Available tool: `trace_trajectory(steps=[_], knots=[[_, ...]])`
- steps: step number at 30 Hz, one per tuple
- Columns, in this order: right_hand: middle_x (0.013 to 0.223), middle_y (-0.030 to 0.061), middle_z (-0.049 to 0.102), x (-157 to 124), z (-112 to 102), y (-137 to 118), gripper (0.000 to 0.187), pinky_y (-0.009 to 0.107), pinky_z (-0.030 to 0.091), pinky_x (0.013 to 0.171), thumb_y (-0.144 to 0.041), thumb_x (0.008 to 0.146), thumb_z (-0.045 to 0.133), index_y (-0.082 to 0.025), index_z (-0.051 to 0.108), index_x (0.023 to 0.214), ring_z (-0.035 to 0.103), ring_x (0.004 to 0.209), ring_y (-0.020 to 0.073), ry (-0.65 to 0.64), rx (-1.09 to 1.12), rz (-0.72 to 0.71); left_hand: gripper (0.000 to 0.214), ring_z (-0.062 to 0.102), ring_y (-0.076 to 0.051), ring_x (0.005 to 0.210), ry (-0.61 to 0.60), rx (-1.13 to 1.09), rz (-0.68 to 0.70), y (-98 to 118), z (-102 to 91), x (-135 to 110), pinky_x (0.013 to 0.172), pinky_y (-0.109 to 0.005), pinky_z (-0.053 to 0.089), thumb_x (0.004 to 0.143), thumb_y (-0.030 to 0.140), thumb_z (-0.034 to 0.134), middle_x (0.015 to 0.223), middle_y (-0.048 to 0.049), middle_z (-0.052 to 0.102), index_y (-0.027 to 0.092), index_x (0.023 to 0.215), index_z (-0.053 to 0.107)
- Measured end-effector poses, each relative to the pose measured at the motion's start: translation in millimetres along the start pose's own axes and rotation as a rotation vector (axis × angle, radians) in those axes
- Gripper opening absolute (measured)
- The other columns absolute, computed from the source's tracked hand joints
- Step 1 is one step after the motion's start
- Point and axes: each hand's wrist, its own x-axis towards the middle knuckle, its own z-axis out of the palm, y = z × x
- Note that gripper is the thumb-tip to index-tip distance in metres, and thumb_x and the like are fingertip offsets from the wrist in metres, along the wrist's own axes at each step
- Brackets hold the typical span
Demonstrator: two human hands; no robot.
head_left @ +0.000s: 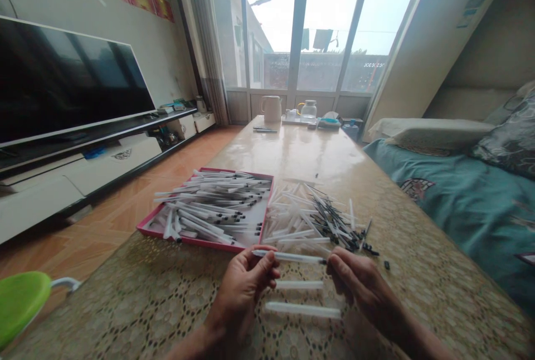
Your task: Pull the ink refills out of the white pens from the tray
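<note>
Both hands are up over the near part of the table (pixel 418 298), set apart, with one white pen (pixel 301 258) level between them. With my left hand (pixel 244 285) I have its left end clamped between thumb and fingers; my right hand (pixel 361 279) is pinched closed at its black end. Below the pen, two whitish tubes (pixel 303 309) lie crosswise on the table, one nearer me than the other.

Just beyond my left hand sits a shallow tray with a pink rim (pixel 190 242), heaped with white pens (pixel 213 204), many with black ends pointing right. To the right of it I have a loose pile of clear tubes (pixel 288 209), and against that a tangle of thin dark sticks (pixel 330 209). Small black pieces (pixel 370 249) are scattered near my right hand. At the table's far end stand a pale jug (pixel 272 109) and a glass jar (pixel 309 109).
</note>
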Motion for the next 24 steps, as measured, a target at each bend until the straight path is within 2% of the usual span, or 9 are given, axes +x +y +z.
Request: trace_trajectory(steps=[5,13,19,24], knots=[[0.057,-0.0036,0.049,3.2,1.7,2.5,0.039,0.019,0.038,0.052,-0.039,0.094,0.031,-0.019,0.048,0.066,0.049,0.053,0.0096,-0.017,0.004,-0.028,0.028,0.054,-0.007,0.048,0.018,0.0,-0.016,-0.1,-2.6,1.4,0.044,-0.015,0.04,0.057,0.027,0.08,0.058,0.0007,0.062,0.012,0.074,0.064],[0.056,-0.003,0.053,6.1,3.7,9.6,0.035,0.02,0.039,0.053,-0.037,0.092,0.036,-0.019,0.05,0.065,0.05,0.053,0.01,-0.005,-0.069,-0.068,0.025,0.055,-0.007,0.048,-0.016,0.041,-0.001,-5.0,-7.2,4.4,0.046,-0.016,0.041,0.061,0.027,0.078,0.058,0.0001,0.063,0.012,0.075,0.065],[0.063,-0.0015,0.058,6.5,1.6,7.2,0.022,0.02,0.04,0.052,-0.037,0.086,0.046,-0.018,0.057,0.081,0.053,0.055,0.0115,0.01,-0.052,-0.02,0.026,0.055,-0.007,0.048,0.0,0.045,-0.005,-3.9,-6.6,6.6,0.046,-0.017,0.041,0.059,0.028,0.078,0.058,-0.0001,0.063,0.012,0.075,0.065],[0.058,-0.0017,0.054,6.1,2.7,7.1,0.039,0.02,0.039,0.053,-0.037,0.092,0.033,-0.018,0.053,0.063,0.052,0.053,0.0107,0.02,-0.09,-0.08,0.023,0.055,-0.007,0.049,-0.033,0.039,-0.009,-4.5,-7.7,7.8,0.047,-0.016,0.042,0.062,0.027,0.077,0.059,-0.0001,0.063,0.012,0.076,0.065]])
